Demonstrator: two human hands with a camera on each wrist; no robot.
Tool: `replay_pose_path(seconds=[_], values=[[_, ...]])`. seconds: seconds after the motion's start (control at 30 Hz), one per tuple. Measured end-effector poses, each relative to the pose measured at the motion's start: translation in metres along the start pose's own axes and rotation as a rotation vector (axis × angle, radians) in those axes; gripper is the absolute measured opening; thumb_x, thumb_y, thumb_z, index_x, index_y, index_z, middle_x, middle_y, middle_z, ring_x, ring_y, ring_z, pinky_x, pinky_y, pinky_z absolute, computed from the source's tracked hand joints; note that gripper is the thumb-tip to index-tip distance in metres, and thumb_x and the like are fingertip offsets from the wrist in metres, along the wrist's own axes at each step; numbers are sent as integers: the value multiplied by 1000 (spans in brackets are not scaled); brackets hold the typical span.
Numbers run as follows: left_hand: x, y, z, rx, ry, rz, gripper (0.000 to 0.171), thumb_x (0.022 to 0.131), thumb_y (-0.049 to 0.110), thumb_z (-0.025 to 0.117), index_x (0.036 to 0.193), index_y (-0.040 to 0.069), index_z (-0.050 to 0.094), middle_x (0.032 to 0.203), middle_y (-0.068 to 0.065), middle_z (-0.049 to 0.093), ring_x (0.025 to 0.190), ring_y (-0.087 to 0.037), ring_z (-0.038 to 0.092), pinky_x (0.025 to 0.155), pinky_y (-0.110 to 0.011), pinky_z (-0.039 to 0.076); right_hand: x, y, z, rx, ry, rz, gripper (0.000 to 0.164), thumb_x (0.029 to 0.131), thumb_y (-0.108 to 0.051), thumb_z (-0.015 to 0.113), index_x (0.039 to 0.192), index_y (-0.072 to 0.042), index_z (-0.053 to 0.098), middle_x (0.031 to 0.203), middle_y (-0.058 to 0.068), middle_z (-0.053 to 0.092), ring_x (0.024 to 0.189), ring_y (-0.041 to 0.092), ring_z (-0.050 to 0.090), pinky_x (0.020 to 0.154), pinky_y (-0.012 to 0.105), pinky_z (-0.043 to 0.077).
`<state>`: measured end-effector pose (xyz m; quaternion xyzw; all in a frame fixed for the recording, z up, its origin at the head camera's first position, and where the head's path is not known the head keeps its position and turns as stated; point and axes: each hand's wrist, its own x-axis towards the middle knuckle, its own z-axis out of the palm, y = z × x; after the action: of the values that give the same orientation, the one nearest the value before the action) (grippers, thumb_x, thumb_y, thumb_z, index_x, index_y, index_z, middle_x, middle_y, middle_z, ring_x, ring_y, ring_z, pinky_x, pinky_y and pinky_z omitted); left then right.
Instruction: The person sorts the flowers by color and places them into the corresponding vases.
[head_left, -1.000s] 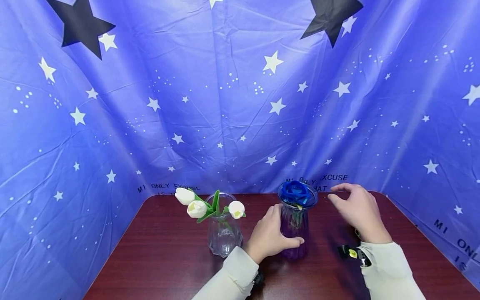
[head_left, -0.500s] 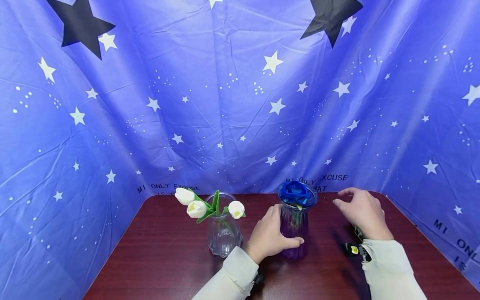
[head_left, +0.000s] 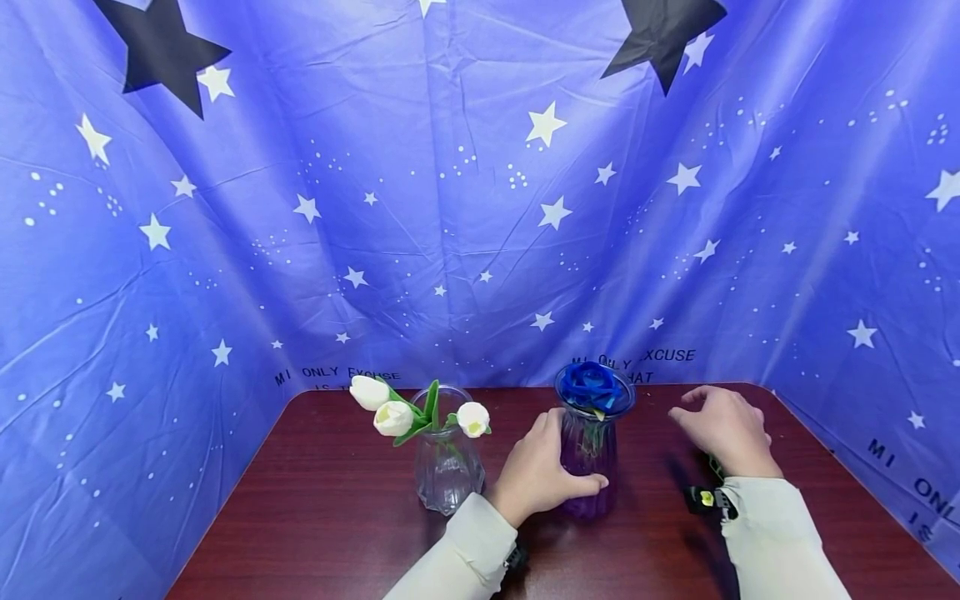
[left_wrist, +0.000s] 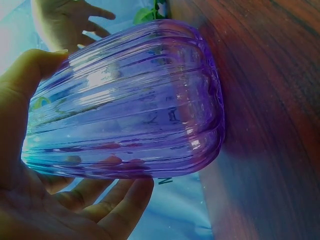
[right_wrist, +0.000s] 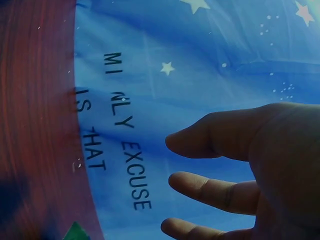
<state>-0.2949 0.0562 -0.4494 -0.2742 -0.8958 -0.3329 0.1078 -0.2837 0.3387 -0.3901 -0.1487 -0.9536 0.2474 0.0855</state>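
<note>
My left hand (head_left: 536, 479) grips a ribbed, clear purple vase (head_left: 592, 502) standing upright on the table; thumb and fingers lie on opposite sides of it in the left wrist view. A blue rose (head_left: 592, 386) sits at the vase's flared mouth, its stem inside. To the right, my right hand (head_left: 727, 429) is apart from the vase, its fingers (right_wrist: 215, 192) loosely bent with nothing between them. Green leaves (left_wrist: 146, 15) show near that hand in the left wrist view, and a green tip (right_wrist: 76, 232) in the right wrist view; the rest is hidden.
Left of my left hand stands a clear glass vase (head_left: 442, 479) with white tulips (head_left: 393, 418) leaning out of it. The dark red wooden table (head_left: 315, 500) ends at a blue star-patterned cloth (head_left: 450, 208) behind and at both sides.
My right hand has drawn slightly away from the purple vase, to the right and a little lower. The left hand, both vases and the flowers have stayed put.
</note>
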Motion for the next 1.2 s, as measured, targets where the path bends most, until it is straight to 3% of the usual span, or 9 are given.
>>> replay_pose_path(seconds=[0.33, 0.83, 1.2], values=[[0, 1, -1, -4, -8, -9, 97, 70, 63, 87, 145, 18, 45, 132, 3, 59, 112, -15, 65, 91, -31, 57, 5, 17, 7, -30, 37, -8, 57, 90, -44, 69, 126, 0, 65, 129, 41, 48, 111, 60, 37, 76, 63, 38], [0, -1, 0, -12, -7, -15, 97, 69, 64, 87, 144, 19, 45, 132, 4, 59, 111, -14, 65, 91, -31, 57, 14, 36, 8, -58, -21, 50, 71, 89, -43, 68, 135, 9, 52, 130, 49, 37, 108, 72, 39, 77, 71, 42], [0, 0, -1, -13, -14, -17, 97, 69, 65, 86, 145, 19, 45, 133, 4, 59, 113, -14, 65, 92, -31, 57, 17, 46, 14, -72, -21, 45, 67, 83, -36, 75, 123, 14, 55, 117, 52, 39, 103, 72, 42, 80, 73, 42]])
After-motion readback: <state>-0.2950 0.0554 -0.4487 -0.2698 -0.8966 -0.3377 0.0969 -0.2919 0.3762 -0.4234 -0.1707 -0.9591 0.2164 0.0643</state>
